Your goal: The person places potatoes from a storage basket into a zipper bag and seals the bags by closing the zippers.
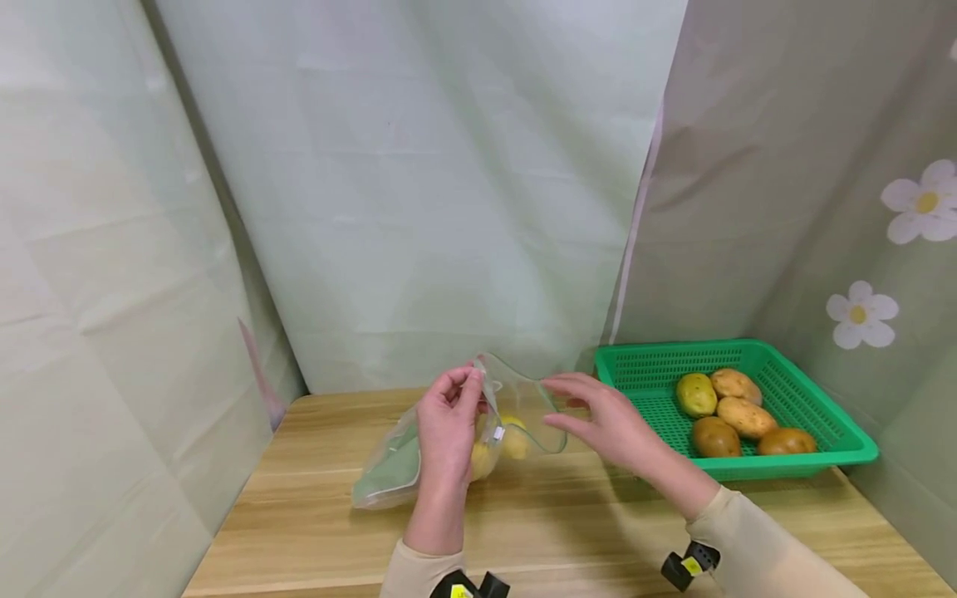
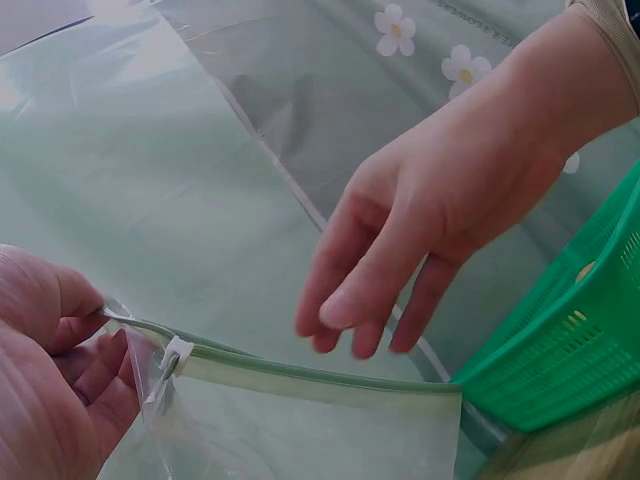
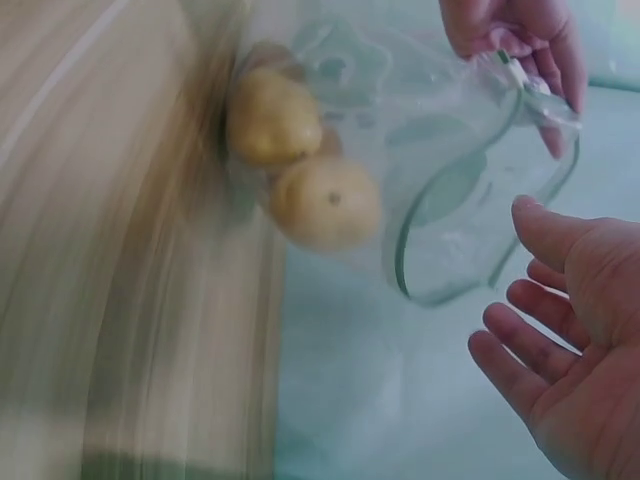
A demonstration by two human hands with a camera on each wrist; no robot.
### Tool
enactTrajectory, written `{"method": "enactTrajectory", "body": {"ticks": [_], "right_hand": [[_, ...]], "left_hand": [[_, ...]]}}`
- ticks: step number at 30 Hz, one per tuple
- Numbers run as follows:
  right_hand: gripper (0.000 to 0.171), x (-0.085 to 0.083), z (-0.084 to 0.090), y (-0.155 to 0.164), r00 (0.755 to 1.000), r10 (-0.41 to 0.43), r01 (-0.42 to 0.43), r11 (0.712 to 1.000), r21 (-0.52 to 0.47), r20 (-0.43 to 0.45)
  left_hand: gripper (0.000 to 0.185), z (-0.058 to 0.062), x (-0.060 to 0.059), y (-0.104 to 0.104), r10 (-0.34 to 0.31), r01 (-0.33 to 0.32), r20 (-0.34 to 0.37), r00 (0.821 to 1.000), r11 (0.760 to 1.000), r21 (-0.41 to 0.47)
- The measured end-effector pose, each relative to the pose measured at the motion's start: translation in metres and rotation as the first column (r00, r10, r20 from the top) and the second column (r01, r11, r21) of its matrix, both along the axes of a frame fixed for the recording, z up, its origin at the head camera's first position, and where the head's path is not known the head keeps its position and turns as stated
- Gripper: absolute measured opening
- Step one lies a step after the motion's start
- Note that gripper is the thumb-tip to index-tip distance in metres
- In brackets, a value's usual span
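A clear zip bag (image 1: 419, 453) with a green zip strip lies on the wooden table (image 1: 553, 531), its mouth open. Inside it lie yellow potatoes (image 3: 325, 200). My left hand (image 1: 449, 423) pinches the bag's rim by the white slider (image 2: 172, 358). Beside the bag's mouth (image 3: 470, 225), my right hand (image 1: 606, 415) hovers empty with straight, spread fingers (image 2: 370, 285), not touching it. A green basket (image 1: 837, 432) at the right holds several potatoes (image 1: 740, 414).
Pale green cloth walls (image 1: 419, 183) close in the table at the back and left. A grey cloth with white flowers (image 1: 860, 314) hangs behind the basket. Bare tabletop lies in front of the bag.
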State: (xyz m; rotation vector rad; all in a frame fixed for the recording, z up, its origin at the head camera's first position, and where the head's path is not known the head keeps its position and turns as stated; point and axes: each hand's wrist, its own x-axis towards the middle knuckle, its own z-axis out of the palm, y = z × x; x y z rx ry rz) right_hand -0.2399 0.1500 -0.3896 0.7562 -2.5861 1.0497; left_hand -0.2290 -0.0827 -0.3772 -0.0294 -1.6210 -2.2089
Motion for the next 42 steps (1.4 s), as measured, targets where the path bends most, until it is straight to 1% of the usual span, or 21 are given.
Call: {"method": "enactTrajectory", "body": {"ticks": [6,10,15,21,26,36,42], "right_hand": [[0.055,0.001,0.0,0.024,0.998,-0.058,0.06,0.996,0.071,-0.026],[0.058,0.0,0.001,0.041,0.995,-0.095,0.098,0.989,0.115,-0.028],[0.062,-0.001,0.005,0.06,0.991,-0.128,0.134,0.977,0.164,-0.045],[0.063,-0.002,0.008,0.08,0.987,-0.156,0.162,0.97,0.181,-0.045],[0.064,-0.001,0.007,0.099,0.981,-0.185,0.192,0.962,0.194,-0.057],[0.074,0.0,0.006,0.134,0.97,-0.243,0.242,0.941,0.235,-0.026],[0.077,-0.003,0.0,0.157,0.962,-0.266,0.273,0.928,0.255,-0.063]], "left_hand": [[0.014,-0.001,-0.001,0.0,-0.002,0.002,-0.001,1.0,1.0,0.006],[0.014,-0.001,0.0,0.0,-0.009,0.009,-0.015,1.0,1.0,0.005],[0.013,-0.001,0.0,0.0,-0.015,0.015,-0.014,1.0,1.0,0.001],[0.013,0.0,0.0,-0.001,-0.027,0.027,-0.007,1.0,1.0,0.005],[0.013,0.001,0.001,-0.002,-0.026,0.026,-0.002,1.0,1.0,0.004],[0.014,0.001,0.001,-0.001,-0.035,0.036,-0.01,0.999,0.999,0.011],[0.013,0.002,0.001,0.0,-0.039,0.039,-0.011,0.999,0.999,0.01]]}}
